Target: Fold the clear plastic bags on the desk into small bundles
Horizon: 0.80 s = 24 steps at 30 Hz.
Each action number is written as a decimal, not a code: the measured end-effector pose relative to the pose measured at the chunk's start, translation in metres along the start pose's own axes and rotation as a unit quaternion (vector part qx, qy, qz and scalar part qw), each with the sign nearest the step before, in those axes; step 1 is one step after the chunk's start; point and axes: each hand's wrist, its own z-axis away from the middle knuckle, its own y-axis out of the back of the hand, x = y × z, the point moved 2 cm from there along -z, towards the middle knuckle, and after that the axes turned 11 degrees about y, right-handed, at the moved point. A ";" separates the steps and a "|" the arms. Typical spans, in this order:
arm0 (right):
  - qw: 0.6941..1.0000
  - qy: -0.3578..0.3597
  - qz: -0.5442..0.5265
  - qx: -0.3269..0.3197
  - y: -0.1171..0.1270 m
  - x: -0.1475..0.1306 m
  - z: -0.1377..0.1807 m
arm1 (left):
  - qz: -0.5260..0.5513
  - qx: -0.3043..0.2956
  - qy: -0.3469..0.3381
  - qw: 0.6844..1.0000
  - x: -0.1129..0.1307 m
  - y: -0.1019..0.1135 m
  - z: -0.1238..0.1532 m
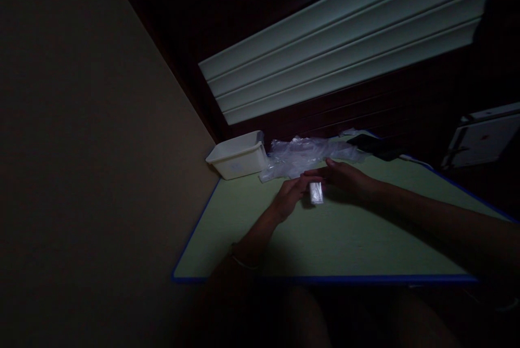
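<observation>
Both my hands rest on a green table (pixel 345 239) with a blue edge, in dim light. My left hand (pixel 289 196) and my right hand (pixel 345 177) meet at a small white packet (pixel 316 192). The fingers of each hand are curled around or against the packet. Just beyond the hands lies a heap of clear crumpled plastic bags (pixel 304 155).
A white plastic bin (pixel 239 159) stands at the table's far left corner. A dark flat object (pixel 376 146) lies at the far right behind the plastic. A pale slatted panel (pixel 345 39) leans behind the table. A wall runs along the left.
</observation>
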 end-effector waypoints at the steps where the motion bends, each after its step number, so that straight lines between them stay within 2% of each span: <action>1: 1.000 -0.003 0.003 0.003 0.000 0.000 0.000 | -0.003 -0.001 0.002 1.000 0.001 -0.001 0.000; 5: 0.999 -0.020 0.002 0.025 0.001 -0.001 0.001 | -0.008 -0.007 0.007 1.000 0.003 -0.003 0.002; 11: 0.997 -0.036 -0.052 0.038 0.004 -0.004 0.000 | -0.017 -0.025 0.020 0.999 0.003 -0.004 0.002; 18: 0.999 -0.016 -0.002 0.033 0.009 -0.008 -0.001 | 0.002 -0.048 0.025 0.999 0.002 -0.005 0.002; 24: 0.999 -0.027 -0.009 0.033 0.010 -0.007 -0.001 | 0.004 -0.063 0.018 0.998 -0.001 -0.005 0.001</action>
